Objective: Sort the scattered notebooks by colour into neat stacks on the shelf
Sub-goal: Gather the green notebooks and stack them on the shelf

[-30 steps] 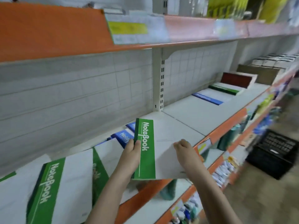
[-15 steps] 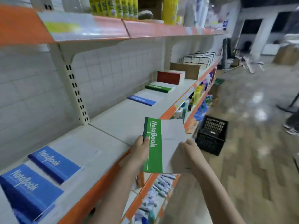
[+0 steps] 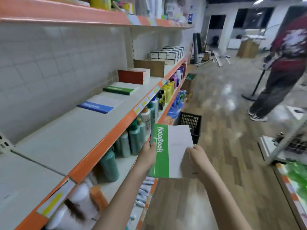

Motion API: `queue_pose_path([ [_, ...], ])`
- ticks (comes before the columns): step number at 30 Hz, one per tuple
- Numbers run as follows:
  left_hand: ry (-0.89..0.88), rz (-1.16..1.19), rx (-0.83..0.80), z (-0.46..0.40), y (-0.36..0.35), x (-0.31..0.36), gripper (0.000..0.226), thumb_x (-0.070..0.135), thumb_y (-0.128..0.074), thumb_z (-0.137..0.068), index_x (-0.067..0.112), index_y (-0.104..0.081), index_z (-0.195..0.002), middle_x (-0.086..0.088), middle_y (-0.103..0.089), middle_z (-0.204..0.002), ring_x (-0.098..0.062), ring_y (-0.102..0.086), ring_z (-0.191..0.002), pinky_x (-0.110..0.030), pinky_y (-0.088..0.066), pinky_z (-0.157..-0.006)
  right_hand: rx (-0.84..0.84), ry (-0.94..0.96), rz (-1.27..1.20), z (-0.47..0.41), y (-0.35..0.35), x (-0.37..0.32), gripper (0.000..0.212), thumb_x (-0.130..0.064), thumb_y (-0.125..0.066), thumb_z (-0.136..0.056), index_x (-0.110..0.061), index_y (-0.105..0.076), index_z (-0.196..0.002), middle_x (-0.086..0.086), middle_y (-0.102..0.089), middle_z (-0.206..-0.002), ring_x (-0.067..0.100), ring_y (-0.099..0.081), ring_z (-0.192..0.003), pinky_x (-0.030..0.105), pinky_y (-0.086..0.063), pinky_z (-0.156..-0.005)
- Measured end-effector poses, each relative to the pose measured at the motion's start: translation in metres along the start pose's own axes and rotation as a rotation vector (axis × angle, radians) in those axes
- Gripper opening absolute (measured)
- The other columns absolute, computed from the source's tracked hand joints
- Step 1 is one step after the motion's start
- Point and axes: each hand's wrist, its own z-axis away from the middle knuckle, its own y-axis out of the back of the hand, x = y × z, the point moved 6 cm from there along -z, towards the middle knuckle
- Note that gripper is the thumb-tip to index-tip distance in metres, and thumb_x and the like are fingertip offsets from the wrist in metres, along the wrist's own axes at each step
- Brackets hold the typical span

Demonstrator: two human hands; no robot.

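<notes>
Both forearms are reaching forward past the shelf (image 3: pixel 69 135) edge, the left hand (image 3: pixel 147 156) gripping the green spine strip of a flat green-and-white notebook (image 3: pixel 171 151), thumb lying on its cover. The right hand (image 3: pixel 194 159) is curling round its white right edge, holding it in the air over the floor. On the smooth pale shelf are lying a blue notebook (image 3: pixel 98 105), a green stack (image 3: pixel 120 89) and a red stack (image 3: pixel 132 76).

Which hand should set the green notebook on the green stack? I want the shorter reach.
Probably left: the left hand grips the green notebook by its spine, shelf-side. The green stack lies ahead-left; the right hand is aisle-side.
</notes>
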Motion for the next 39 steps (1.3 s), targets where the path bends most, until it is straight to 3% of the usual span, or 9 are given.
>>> queue_pose_path([
  [3,-0.013,0.007,-0.058,-0.02,-0.027,0.009,0.034,0.023,-0.033,-0.1,0.003,-0.054,-0.118,-0.018,-0.062,-0.112,-0.025,-0.057,-0.092,-0.032,-0.043,-0.079,0.029,0.005,0.007,-0.017,0.019,0.003,0.016,-0.007,-0.038,-0.092,-0.012,-0.044,-0.078,0.006,-0.048,-0.079,0.021,-0.046,-0.075,0.028,-0.032,-0.062],
  [9,-0.036,0.005,-0.17,-0.071,-0.073,0.028,0.035,0.025,-0.031,-0.1,0.017,-0.052,-0.127,-0.012,-0.064,-0.113,-0.027,-0.062,-0.101,-0.037,-0.051,-0.085,0.09,-0.026,-0.013,-0.069,0.046,0.006,0.02,-0.01,-0.037,-0.091,-0.001,-0.054,-0.096,0.017,-0.061,-0.099,0.028,-0.056,-0.087,0.03,-0.038,-0.07],
  [15,-0.036,-0.005,-0.205,-0.147,-0.097,0.056,0.036,0.027,-0.031,-0.099,0.015,-0.055,-0.122,-0.014,-0.066,-0.107,-0.031,-0.063,-0.099,-0.044,-0.05,-0.092,0.107,-0.017,0.022,-0.145,0.054,-0.025,0.016,-0.011,-0.036,-0.094,-0.006,-0.052,-0.095,0.011,-0.059,-0.1,0.026,-0.054,-0.091,0.03,-0.037,-0.072],
  [20,-0.079,0.037,-0.153,-0.214,-0.099,0.089,0.029,0.022,-0.032,-0.1,0.021,-0.059,-0.109,-0.004,-0.068,-0.097,-0.012,-0.066,-0.081,-0.023,-0.049,-0.063,0.079,0.002,0.037,-0.213,0.048,-0.062,0.014,-0.013,-0.036,-0.093,-0.009,-0.049,-0.09,0.011,-0.057,-0.098,0.025,-0.053,-0.088,0.03,-0.037,-0.071],
  [25,-0.085,-0.025,-0.087,-0.27,-0.093,0.113,0.028,0.026,-0.031,-0.101,0.017,-0.057,-0.107,-0.002,-0.065,-0.089,-0.011,-0.061,-0.073,-0.019,-0.041,-0.052,0.053,0.04,0.062,-0.274,0.036,-0.098,0.014,-0.013,-0.037,-0.094,-0.009,-0.049,-0.088,0.008,-0.054,-0.092,0.021,-0.048,-0.081,0.029,-0.034,-0.064],
  [29,-0.057,-0.01,-0.061,-0.299,-0.088,0.122,0.029,0.027,-0.031,-0.101,0.007,-0.052,-0.102,-0.014,-0.061,-0.092,-0.026,-0.06,-0.081,-0.03,-0.043,-0.068,0.004,0.059,0.051,-0.307,0.023,-0.115,0.014,-0.011,-0.037,-0.092,-0.006,-0.049,-0.093,0.011,-0.053,-0.095,0.022,-0.047,-0.085,0.029,-0.033,-0.068],
  [32,-0.056,-0.013,-0.012,-0.321,-0.08,0.128,0.025,0.025,-0.032,-0.101,0.012,-0.052,-0.093,-0.008,-0.06,-0.086,-0.023,-0.059,-0.078,-0.032,-0.043,-0.07,-0.031,0.105,0.043,-0.328,0.013,-0.13,0.012,-0.012,-0.037,-0.092,-0.008,-0.048,-0.088,0.008,-0.05,-0.09,0.021,-0.044,-0.08,0.029,-0.031,-0.064],
  [36,-0.061,-0.013,0.085,-0.348,-0.062,0.135,0.03,0.026,-0.032,-0.101,0.009,-0.054,-0.112,-0.014,-0.065,-0.104,-0.03,-0.063,-0.097,-0.044,-0.05,-0.09,-0.116,0.186,0.014,-0.36,-0.011,-0.152,0.013,-0.014,-0.038,-0.094,-0.017,-0.048,-0.086,-0.001,-0.049,-0.086,0.017,-0.045,-0.079,0.026,-0.03,-0.059],
  [39,-0.035,0.0,0.215,-0.368,-0.041,0.14,0.03,0.024,-0.033,-0.101,0.006,-0.055,-0.113,-0.017,-0.064,-0.108,-0.031,-0.061,-0.1,-0.044,-0.048,-0.093,-0.201,0.187,0.024,-0.392,-0.041,-0.168,0.013,-0.015,-0.04,-0.093,-0.014,-0.048,-0.083,0.006,-0.046,-0.094,0.019,-0.043,-0.086,0.026,-0.03,-0.066],
])
